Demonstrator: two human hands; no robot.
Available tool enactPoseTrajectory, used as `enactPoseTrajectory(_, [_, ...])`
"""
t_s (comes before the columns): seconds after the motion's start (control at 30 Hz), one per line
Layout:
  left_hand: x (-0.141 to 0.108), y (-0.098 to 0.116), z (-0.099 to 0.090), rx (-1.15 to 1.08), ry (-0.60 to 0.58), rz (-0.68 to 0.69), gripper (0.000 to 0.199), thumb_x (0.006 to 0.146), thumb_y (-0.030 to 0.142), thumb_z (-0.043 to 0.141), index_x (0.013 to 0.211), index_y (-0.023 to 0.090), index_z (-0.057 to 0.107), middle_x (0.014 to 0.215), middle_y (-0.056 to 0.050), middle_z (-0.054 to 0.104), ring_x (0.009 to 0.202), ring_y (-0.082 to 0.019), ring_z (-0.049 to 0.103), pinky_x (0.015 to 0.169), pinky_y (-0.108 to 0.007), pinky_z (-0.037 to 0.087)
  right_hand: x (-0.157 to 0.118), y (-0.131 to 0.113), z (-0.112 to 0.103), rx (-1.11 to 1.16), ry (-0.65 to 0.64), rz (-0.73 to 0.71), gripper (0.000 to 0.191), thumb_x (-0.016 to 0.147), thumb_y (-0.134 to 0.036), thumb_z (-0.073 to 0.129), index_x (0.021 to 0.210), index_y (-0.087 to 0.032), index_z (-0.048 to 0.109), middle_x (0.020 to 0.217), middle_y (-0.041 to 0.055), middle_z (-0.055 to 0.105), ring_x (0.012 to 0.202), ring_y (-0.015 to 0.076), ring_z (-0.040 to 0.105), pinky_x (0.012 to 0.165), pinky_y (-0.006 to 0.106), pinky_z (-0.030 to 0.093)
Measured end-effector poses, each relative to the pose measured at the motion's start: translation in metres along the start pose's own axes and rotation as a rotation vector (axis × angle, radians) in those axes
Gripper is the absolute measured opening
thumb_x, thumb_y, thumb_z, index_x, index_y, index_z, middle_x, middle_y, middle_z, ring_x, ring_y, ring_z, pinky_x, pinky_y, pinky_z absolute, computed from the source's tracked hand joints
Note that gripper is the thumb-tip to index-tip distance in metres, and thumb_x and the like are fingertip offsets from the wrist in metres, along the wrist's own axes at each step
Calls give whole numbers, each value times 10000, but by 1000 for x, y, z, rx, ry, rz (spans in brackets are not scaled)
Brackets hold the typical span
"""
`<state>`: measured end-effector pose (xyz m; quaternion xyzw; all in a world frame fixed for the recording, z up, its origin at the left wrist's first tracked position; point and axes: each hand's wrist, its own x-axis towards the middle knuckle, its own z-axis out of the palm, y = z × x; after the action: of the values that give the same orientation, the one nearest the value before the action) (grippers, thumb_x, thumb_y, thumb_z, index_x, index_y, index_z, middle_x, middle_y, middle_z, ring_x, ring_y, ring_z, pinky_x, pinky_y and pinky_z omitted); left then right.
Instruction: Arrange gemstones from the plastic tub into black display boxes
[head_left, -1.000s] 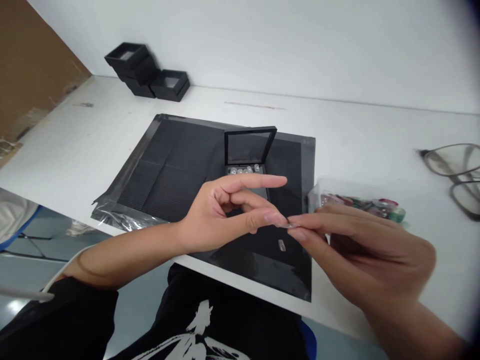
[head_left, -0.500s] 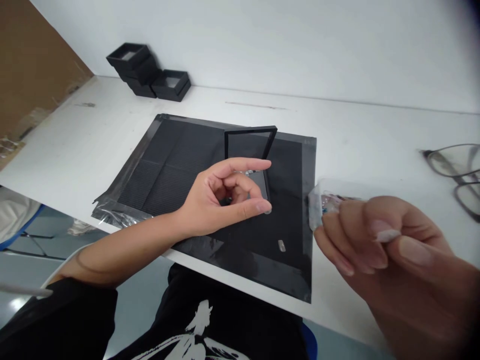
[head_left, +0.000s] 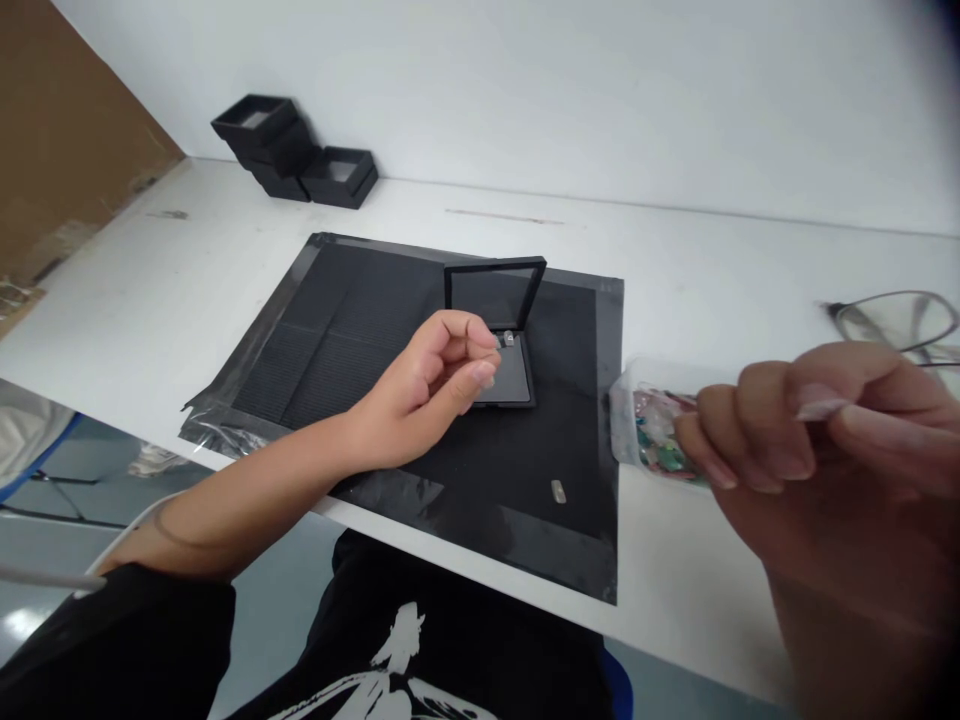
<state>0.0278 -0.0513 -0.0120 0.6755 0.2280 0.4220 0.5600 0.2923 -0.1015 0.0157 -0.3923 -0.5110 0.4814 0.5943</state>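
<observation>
My right hand [head_left: 817, 430], raised close to the camera at the right, pinches a small whitish piece [head_left: 821, 410] between thumb and forefinger. My left hand [head_left: 431, 390] is curled over the black mat [head_left: 442, 520], thumb and fingertips drawn together; whether anything is between them is hidden. Just beyond it stands an open black display box [head_left: 506, 378] with a grey inner pad, partly covered by the hand. Its framed clear lid [head_left: 495, 295] is tilted up. Small clear pieces [head_left: 509, 339] lie along the pad's back edge. Another clear piece [head_left: 559, 491] rests on the mat.
Beside the mat's right edge is a clear plastic tub [head_left: 624, 425] of colourful small items, partly behind my right hand. Eyeglasses [head_left: 885, 315] lie at the far right. Several black boxes [head_left: 277, 145] are stacked against the wall at the back left.
My left hand has drawn back left, its forefinger bending in toward the thumb, uncovering more of the box. My right hand has moved right with the whitish piece, exposing more of the tub.
</observation>
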Motion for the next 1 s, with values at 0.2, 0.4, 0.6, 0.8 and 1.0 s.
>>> enactPoseTrajectory(0.2, [4,-4,-14,188,-25,-99,229,960,255,605,1127,213,454,872,4,500,738,-70,488,570,-172,380,3,2,-8,92,-138,-104,219,863,-59,529,872,-199,698,581,-25,536,468,134,497,400,341,405])
enactPoseTrajectory(0.4, [1,-4,-10,87,-101,-112,133,1011,239,493,1130,210,439,885,3,455,688,-55,441,573,-166,401,1,1,-10,75,-104,-102,231,849,-34,530,859,-193,697,591,-21,556,482,138,509,413,352,409])
enactPoseTrajectory(0.6, [2,2,-8,-99,-73,-109,87,1024,277,477,1071,216,436,802,32,414,587,-33,390,458,-126,356,-1,-2,-3,36,-63,-64,177,839,-50,577,824,-192,683,553,-29,523,484,135,497,415,333,387])
enactPoseTrajectory(0.8, [4,15,-7,-164,73,11,248,935,313,653,1042,234,443,769,56,603,458,-25,513,355,-106,448,0,1,0,-17,-65,-84,105,849,-108,629,826,-191,689,554,-26,531,495,143,506,432,336,389])
enactPoseTrajectory(1.0, [3,16,-14,-165,102,129,336,835,376,771,812,196,489,708,62,657,408,-21,544,348,-112,481,-2,4,8,-67,-14,-59,123,810,-84,658,796,-199,702,546,-29,564,471,138,506,427,336,370])
